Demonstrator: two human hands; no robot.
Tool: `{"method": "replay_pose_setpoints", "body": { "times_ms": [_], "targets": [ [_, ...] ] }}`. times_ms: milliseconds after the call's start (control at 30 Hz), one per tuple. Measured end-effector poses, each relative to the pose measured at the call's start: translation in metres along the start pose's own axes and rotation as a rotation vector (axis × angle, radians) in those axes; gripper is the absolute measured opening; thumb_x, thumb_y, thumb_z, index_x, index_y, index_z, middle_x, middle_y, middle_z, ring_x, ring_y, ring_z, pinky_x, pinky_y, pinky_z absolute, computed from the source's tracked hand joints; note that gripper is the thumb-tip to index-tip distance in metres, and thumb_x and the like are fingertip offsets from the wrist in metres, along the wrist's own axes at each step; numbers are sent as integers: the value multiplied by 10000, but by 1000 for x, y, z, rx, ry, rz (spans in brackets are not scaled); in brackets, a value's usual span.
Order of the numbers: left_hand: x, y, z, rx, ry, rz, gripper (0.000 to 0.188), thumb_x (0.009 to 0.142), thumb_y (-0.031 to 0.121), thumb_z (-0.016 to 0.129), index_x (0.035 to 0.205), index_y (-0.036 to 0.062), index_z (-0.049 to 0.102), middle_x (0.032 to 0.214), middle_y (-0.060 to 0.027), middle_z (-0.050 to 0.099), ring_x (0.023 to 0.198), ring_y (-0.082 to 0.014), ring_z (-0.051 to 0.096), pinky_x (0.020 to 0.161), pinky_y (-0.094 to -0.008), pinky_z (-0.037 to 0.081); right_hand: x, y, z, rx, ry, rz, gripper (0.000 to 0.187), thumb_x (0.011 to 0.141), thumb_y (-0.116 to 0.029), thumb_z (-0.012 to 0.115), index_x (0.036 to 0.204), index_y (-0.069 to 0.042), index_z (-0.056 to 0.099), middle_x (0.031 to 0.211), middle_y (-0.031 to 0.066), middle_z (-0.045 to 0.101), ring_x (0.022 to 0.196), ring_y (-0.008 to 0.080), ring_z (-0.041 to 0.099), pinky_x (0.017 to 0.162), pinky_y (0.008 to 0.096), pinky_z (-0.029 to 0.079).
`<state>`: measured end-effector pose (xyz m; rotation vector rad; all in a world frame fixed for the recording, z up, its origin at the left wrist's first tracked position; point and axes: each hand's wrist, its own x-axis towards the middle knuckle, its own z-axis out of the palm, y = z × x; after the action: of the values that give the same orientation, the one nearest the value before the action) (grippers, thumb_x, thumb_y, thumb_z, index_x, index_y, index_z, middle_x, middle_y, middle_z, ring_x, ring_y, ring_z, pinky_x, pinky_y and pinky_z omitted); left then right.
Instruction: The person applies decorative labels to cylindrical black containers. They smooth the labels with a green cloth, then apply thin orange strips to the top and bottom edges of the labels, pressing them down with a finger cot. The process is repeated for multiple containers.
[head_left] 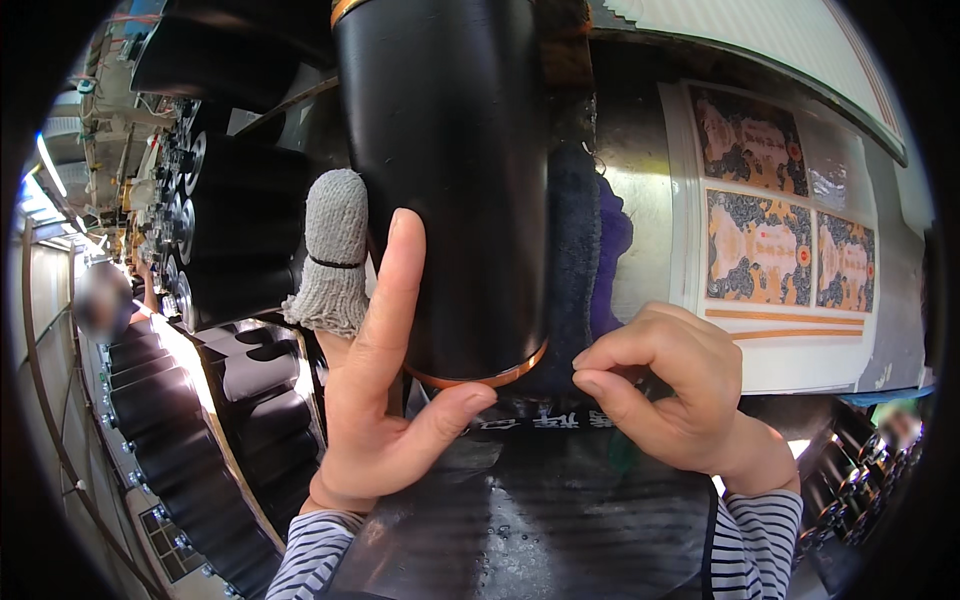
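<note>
A large black cylinder (450, 170) lies lengthwise in front of me, with a copper-coloured strip (515, 370) around its near rim. My left hand (385, 400) is open at its near left edge. Its index finger stretches along the black side, and the thumb lies by the strip. A grey knitted cover (337, 230), bound with a thin black band, sheathes other fingers of that hand. My right hand (670, 385) is closed in a pinch, right of the cylinder's near end. Anything between its thumb and index fingertips is too small to make out.
To the right, a white backing sheet (780, 365) on a metal surface carries patterned decals (757, 245) and two orange strips (785, 325). Dark blue cloth (572, 250) and purple cloth (612, 250) lie beside the cylinder. More black cylinders (245, 215) stand left. A person (105, 300) is far left, another far right.
</note>
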<state>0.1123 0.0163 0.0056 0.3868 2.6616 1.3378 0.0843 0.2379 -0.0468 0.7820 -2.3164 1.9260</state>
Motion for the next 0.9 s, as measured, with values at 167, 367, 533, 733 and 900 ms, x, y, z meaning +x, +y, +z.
{"method": "replay_pose_setpoints", "body": {
  "times_ms": [167,367,533,733,900],
  "targets": [
    [2,0,18,-105,143,38,960,767,62,720,1466,-42,70,1547,-171,98,1378,-270,274,1088,-382,321,0,2,-2,-11,-38,-28,131,726,-3,732,810,-26,635,689,43,632,554,144,539,486,239,408],
    [8,4,19,-46,96,41,1018,737,66,755,1473,-23,58,1545,-162,115,1370,-252,284,1074,-362,341,1,2,-3,-3,-16,-5,154,697,-21,750,779,-32,621,695,43,622,538,191,557,478,283,418],
    [10,14,23,288,107,24,1165,660,134,838,1476,-12,19,1544,-161,112,1373,-258,276,1077,-365,336,2,2,-2,2,-21,-3,161,691,-23,754,780,-30,619,701,44,623,535,191,554,477,284,418],
    [5,10,5,-17,-46,-25,1133,702,112,795,1473,-12,-26,1552,-169,48,1388,-270,248,1098,-384,299,1,3,-4,13,-21,-11,155,697,-19,751,781,-28,620,693,47,616,534,192,553,478,284,418],
    [8,9,12,-18,41,27,960,772,10,644,1471,-25,-13,1554,-157,61,1385,-260,258,1090,-368,312,1,2,-4,29,-23,6,152,699,-17,750,778,-27,621,688,49,614,535,193,553,480,285,417]
  ]
}}
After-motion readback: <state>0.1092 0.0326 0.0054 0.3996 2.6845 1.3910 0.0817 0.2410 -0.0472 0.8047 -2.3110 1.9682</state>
